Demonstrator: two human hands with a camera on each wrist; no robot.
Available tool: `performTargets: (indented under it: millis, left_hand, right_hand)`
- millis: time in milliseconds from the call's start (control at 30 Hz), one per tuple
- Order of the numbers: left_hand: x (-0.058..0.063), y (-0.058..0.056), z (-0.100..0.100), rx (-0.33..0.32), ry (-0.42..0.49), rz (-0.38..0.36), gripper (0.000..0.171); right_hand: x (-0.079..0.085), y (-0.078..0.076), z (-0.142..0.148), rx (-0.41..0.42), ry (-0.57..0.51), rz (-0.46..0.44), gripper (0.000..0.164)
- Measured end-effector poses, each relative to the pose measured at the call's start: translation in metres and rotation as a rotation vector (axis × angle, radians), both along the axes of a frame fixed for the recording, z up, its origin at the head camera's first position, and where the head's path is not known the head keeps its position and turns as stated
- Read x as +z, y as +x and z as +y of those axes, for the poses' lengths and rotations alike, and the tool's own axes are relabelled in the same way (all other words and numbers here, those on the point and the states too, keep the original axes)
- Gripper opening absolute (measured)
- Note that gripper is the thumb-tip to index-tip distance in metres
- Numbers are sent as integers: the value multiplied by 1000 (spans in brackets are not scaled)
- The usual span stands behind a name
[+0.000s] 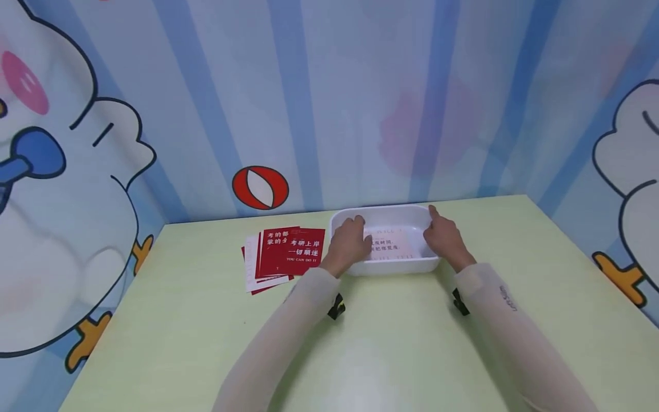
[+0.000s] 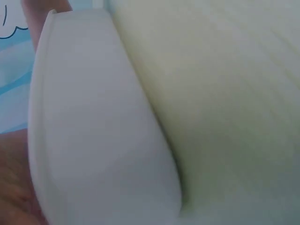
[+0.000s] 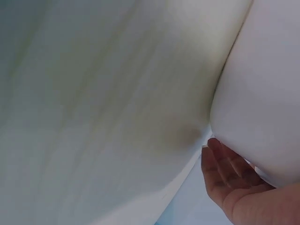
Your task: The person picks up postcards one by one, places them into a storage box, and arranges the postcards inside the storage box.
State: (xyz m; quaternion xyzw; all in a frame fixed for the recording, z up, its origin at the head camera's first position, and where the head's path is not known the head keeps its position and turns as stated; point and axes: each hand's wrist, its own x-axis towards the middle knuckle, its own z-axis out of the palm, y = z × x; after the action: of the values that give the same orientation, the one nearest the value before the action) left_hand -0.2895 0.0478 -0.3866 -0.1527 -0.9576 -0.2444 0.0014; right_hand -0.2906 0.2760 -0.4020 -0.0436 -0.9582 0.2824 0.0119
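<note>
A white plastic tray [image 1: 396, 266] stands near the back of the table, with pale printed cards [image 1: 396, 243] lying in it. My left hand [image 1: 351, 243] reaches over its left front edge. Its index finger and thumb stand apart above the inside, while its other fingers are hidden. My right hand [image 1: 445, 236] grips the tray's right end, its thumb side at the rim. In the right wrist view, fingers [image 3: 225, 164] of that hand curl along the outer wall. The left wrist view shows mainly the tray's front wall [image 2: 93, 117].
To the left of the tray lies a loose stack of red and white cards [image 1: 290, 252] with printed text. The pale green table [image 1: 180, 320] ends at a cartoon-printed curtain [image 1: 334, 103] behind and at both sides.
</note>
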Motion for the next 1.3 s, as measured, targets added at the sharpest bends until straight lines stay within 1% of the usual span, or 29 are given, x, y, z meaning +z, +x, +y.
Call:
performTargets:
  millis: [100,233,300,367,433,500,633,767,867,1000,1100,1167,1300]
  left_hand:
    - [2,-2,-6,9,14,61,44]
    - [10,-9,-16,38,93,114,40]
    - [15,-14,-21,58,136,116,40]
    - [16,-17,-25,85,167,103,41]
    - [17,-19,-31,112,173,93,42]
    - [17,-22,-38,128,173,99,42]
    - [15,-27,-49,154,164,93,43]
    - [11,-31,-59,184,155,49,45]
    - [9,-33,-67,182,124,35,44]
    - [5,-32,-77,187,85,7,44]
    - [3,-32,-85,200,73,-16,46]
    - [1,-32,-88,206,50,-32,49]
    - [-2,-32,-94,198,-39,-73,57]
  right_hand:
    - [-5,0,-1,12,-5,-12,62]
    - [-6,-1,-1,23,-13,-12,60]
    - [-2,-2,0,23,-17,-13,61]
    - [-3,0,1,20,-20,-22,62]
    - [-3,2,1,25,-20,-23,64]
    - [-2,3,1,26,-24,-28,65]
    - [-1,1,1,23,-24,-43,66]
    - [-3,-2,1,12,-29,-56,68]
    - [-3,-2,2,6,-43,-63,69]
    - [-3,-1,1,9,-49,-65,69]
    - [-2,-1,2,14,-47,-58,68]
    - [-1,-1,1,14,-46,-53,67]
    - [0,0,1,17,-49,-60,67]
